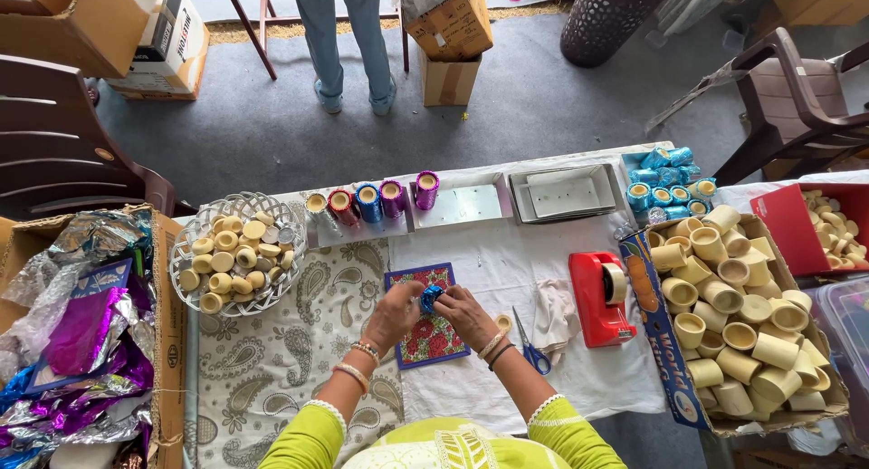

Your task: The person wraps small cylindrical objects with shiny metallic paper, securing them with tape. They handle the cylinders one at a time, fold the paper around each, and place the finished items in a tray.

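Both hands meet over a small patterned mat (427, 329) on the counter (507, 270), and between their fingers sits a little cup wrapped in shiny blue foil (431, 297). The left hand (391, 317) pinches it from the left side and the right hand (466, 313) from the right, fingers curled in and closed on the foil, with the cup just above the mat; whether it touches the mat cannot be told. Judging by its small size and the bare cream cups (738, 333) piled in the cardboard box well off to the right of the fingers, the cup is probably light and stiff enough to keep its round shape, while the foil skin looks thin, slick and easy to crease or tear. A hold on the round wall with fingertips on opposite sides seems safest, with light pressure so the wrap does not slip or wrinkle. Just to the right of the right hand's fingers lie blue-handled scissors (532, 347), and beyond them a red tape dispenser (599, 299). Beyond the fingers, a row of finished foil-wrapped cups (371, 202) stands on a tray, and far left of them a white basket (237, 252) holds more cream pieces.
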